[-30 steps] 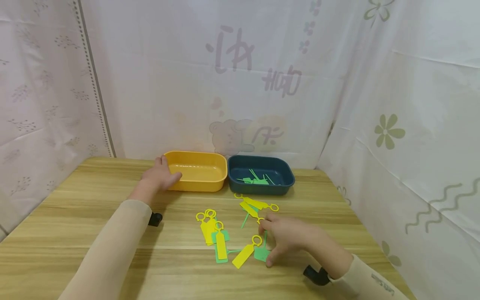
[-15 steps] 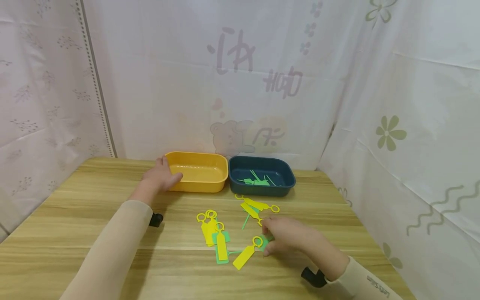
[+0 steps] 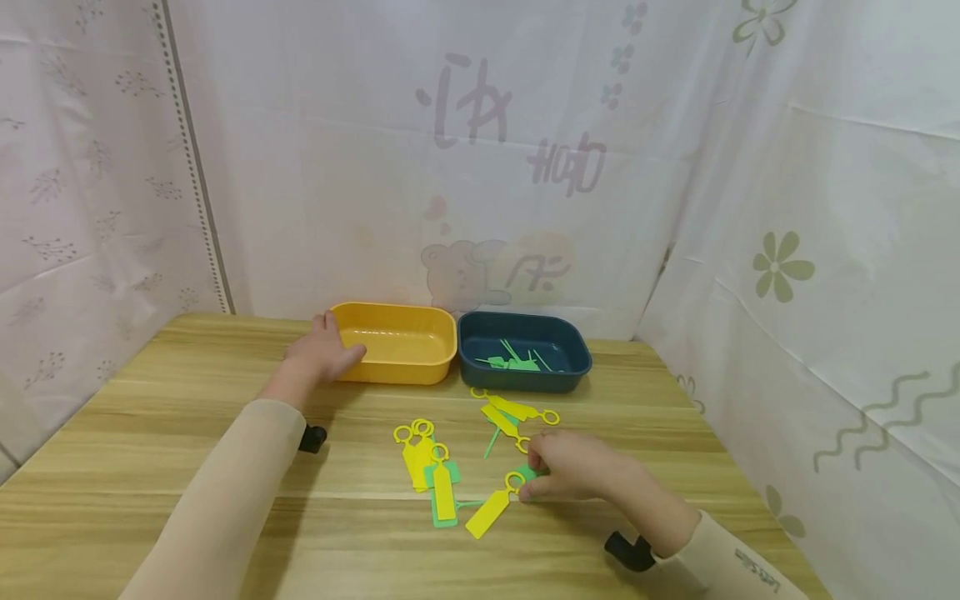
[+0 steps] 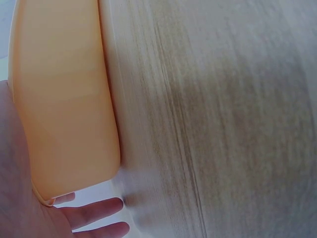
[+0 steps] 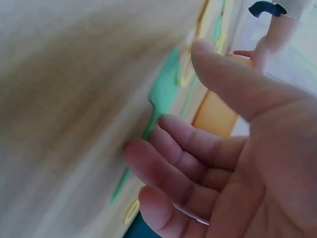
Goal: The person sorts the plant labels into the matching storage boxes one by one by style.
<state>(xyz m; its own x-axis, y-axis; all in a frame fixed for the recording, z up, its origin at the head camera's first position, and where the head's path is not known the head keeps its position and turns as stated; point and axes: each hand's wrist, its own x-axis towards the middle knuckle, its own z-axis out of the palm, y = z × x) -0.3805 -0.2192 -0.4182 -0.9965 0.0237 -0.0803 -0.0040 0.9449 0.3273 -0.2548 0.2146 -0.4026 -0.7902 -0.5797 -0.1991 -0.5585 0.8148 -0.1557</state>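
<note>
My left hand (image 3: 321,350) holds the left end of a yellow plastic bin (image 3: 397,373), its thumb over the rim and its fingers outside the end wall. In the left wrist view, those fingers (image 4: 96,212) extend along the bin's end. My right hand (image 3: 573,467) is low over a green tag with a thin stem (image 5: 166,89), partly covering it in the head view. Its fingers are loosely bent beside the stem, and the thumb stands apart near the tag's broad end. A yellow ring-ended tag (image 3: 489,514) lies just left of this hand.
A dark blue bin (image 3: 517,381) with several green tags (image 3: 517,364) stands against the yellow one. Yellow tags (image 3: 444,492) overlap green ones on the wooden table (image 3: 337,517); more yellow tags (image 3: 517,408) lie before the blue bin. Printed curtains (image 3: 360,167) surround the table.
My right hand has moved slightly forward over the green tag, covering more of it, and its thumb has come nearer the fingers. The left hand stays on the yellow bin.
</note>
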